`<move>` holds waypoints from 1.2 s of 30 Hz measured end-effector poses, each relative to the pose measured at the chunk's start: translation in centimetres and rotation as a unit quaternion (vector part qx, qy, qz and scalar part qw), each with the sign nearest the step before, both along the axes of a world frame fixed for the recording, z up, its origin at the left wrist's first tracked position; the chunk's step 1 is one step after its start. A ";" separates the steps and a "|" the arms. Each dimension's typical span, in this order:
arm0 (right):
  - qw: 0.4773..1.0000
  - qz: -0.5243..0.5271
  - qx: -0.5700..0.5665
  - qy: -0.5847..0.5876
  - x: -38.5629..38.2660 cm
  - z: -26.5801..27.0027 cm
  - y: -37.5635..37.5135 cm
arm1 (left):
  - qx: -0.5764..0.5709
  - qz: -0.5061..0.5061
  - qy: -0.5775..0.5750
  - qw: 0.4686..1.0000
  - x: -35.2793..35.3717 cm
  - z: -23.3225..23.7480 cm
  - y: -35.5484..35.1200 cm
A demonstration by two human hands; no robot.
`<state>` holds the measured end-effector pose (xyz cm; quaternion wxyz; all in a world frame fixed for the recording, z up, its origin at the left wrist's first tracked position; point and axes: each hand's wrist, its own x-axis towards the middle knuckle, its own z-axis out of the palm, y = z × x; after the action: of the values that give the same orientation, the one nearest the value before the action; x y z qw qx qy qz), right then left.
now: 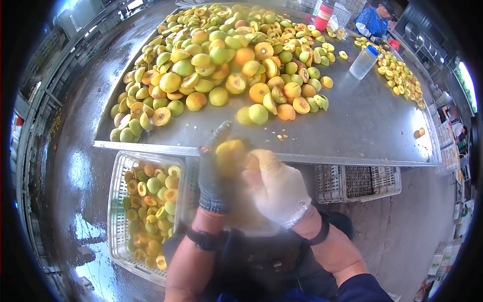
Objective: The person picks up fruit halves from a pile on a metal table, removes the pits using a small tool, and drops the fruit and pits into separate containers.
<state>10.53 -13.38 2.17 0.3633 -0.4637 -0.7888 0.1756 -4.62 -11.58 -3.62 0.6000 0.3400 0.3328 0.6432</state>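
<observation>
A round yellow fruit [230, 158] is gripped by the grey-gloved left hand [213, 173], seemingly for steadiness; whether anything is held in the curled, white-gloved right hand [276, 186] cannot be told. Green-and-orange fruit [203, 60] is heaped at 11 o'clock on the grey metal worktop [327, 133]; at 8, the way is blocked by a white perforated plastic crate [115, 204].

The table [327, 138] is silver-grey; its fruit heap [218, 96] mixes green, yellow and orange. On it, the red bottle [323, 16] contrasts with the blue-capped clear bottle [362, 66]. Before the table, the left hand [212, 173] wears dark grey, the right hand [280, 187] white; the nearby fruit [229, 158] is yellow.
</observation>
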 end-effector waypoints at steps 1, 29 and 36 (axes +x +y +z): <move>1.000 -0.001 0.003 -0.011 -0.2 0.0 0.0 | 0.015 0.001 0.034 0.999 0.0 -0.2 0.2; 0.972 0.124 -0.055 -0.191 0.0 0.0 1.4 | 0.295 0.069 0.535 0.789 -3.0 0.8 0.7; 0.974 0.148 -0.162 -0.059 0.7 -1.0 2.0 | 0.004 -0.075 0.307 0.949 -2.9 1.8 0.9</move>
<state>11.24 -11.41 1.13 0.2058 -0.4040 -0.8299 0.3251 -7.52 -10.67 -1.80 0.5139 0.5475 0.4723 0.4616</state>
